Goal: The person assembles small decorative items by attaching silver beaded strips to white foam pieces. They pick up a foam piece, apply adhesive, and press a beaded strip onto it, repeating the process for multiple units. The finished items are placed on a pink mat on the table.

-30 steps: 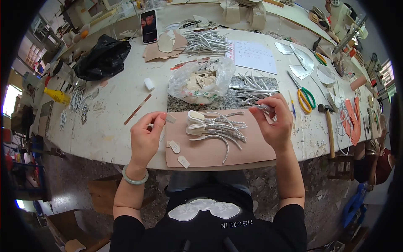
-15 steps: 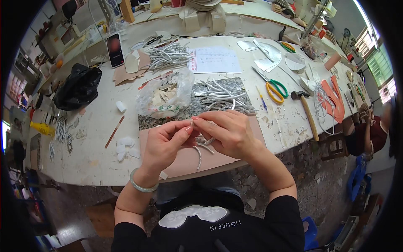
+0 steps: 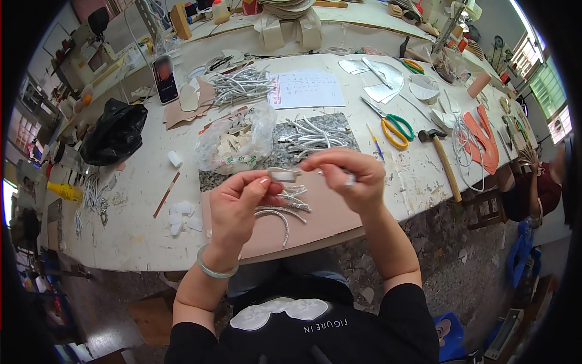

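Note:
My left hand (image 3: pixel 237 197) pinches a small whitish curved strip (image 3: pixel 283 176) between thumb and fingertips, above the pink-brown sheet. My right hand (image 3: pixel 351 176) is just right of the strip, fingers curled, index finger toward the strip's end. A silvery-white cord end (image 3: pixel 350 180) pokes out from its curled fingers; the rest is hidden. Under my hands, several short silver cords (image 3: pixel 285 219) lie on the sheet (image 3: pixel 327 212). Beyond them is a pile of longer silver cords (image 3: pixel 318 134) on a speckled stone slab (image 3: pixel 282 151). A clear plastic bag (image 3: pixel 209 145) holds cream-coloured pieces.
To the right lie scissors (image 3: pixel 391 127) with green and orange handles, a hammer (image 3: pixel 445 161) and coral-coloured pieces (image 3: pixel 482 142). A phone (image 3: pixel 165 79), a black bag (image 3: pixel 113 133) and a written sheet of paper (image 3: pixel 309 90) are farther back. Another person (image 3: pixel 536 188) sits at right.
My hands have parted; the right moved right and away from the left. The whitish strip in my left hand now shows, as do more of the short cords below.

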The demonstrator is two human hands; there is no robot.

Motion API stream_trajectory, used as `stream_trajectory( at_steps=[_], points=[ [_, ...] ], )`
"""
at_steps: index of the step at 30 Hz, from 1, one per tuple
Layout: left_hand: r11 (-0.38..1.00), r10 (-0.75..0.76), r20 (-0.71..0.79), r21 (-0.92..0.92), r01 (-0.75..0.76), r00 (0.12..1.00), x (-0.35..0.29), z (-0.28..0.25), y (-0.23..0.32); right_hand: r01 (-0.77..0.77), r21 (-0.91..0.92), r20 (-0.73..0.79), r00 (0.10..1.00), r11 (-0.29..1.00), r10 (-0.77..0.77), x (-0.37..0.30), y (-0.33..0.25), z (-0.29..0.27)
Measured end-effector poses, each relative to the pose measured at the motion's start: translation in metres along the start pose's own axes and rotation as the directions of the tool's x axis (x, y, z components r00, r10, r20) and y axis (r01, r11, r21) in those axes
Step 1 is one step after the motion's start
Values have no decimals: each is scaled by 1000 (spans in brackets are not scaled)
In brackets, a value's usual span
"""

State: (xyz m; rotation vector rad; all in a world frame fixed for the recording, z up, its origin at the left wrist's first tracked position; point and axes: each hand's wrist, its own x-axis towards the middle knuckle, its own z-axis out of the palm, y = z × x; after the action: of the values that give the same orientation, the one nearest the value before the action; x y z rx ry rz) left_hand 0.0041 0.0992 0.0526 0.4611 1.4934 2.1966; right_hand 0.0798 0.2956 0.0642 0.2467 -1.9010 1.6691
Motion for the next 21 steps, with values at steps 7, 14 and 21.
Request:
stream_trajectory(
  at_steps=[7, 14, 21],
  points=[
    [994, -6, 7, 114, 5, 1000, -8, -9, -4, 45, -109, 334, 943, 993, -6, -12, -9, -24],
    [990, 5, 37, 139, -10, 999, -18, -5, -7, 306, -278, 324, 922, 911, -211, -13, -8, 0],
    [998, -49, 54, 34, 47, 997, -18, -16, -6, 85, -191, 487, 873, 978, 19, -10, -4, -16]
  ],
)
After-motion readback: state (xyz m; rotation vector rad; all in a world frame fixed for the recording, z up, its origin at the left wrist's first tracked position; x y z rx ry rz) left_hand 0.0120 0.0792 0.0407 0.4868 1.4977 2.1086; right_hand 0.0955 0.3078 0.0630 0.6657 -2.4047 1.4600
